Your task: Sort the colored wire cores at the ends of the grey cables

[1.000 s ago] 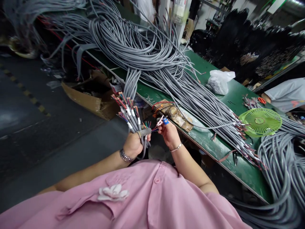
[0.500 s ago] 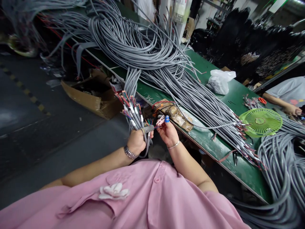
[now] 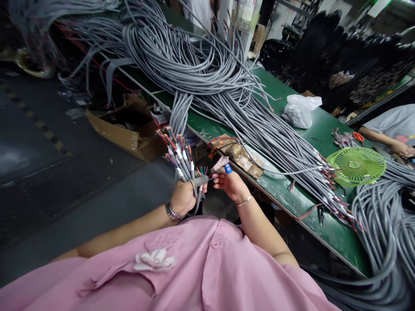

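Note:
My left hand [image 3: 183,198] is closed around a bundle of grey cables [image 3: 185,166]. Their upper ends fan out into coloured wires with bare copper tips, and several carry white bands. A grey tube-like piece [image 3: 201,180] lies at my left thumb; whether it is a finger cover or a cable end is unclear. Thin dark wires run from there toward my right hand [image 3: 232,186]. That hand wears a blue finger cover [image 3: 228,168] on its thumb and pinches a small pale-pink piece [image 3: 220,163], blurred, its kind not clear. The hands are close together, just off the table edge.
Long grey cables [image 3: 259,125] lie across the green table [image 3: 337,233], with a green fan [image 3: 355,166], a plastic bag [image 3: 302,111] and a taped cardboard piece [image 3: 241,153]. A cardboard box [image 3: 126,140] stands on the floor at left. A co-worker's arm [image 3: 379,136] reaches in at right.
My right hand has shifted slightly right and down, and its wrist has turned. The pale-pink piece has tilted. My left hand keeps its hold on the cable bundle.

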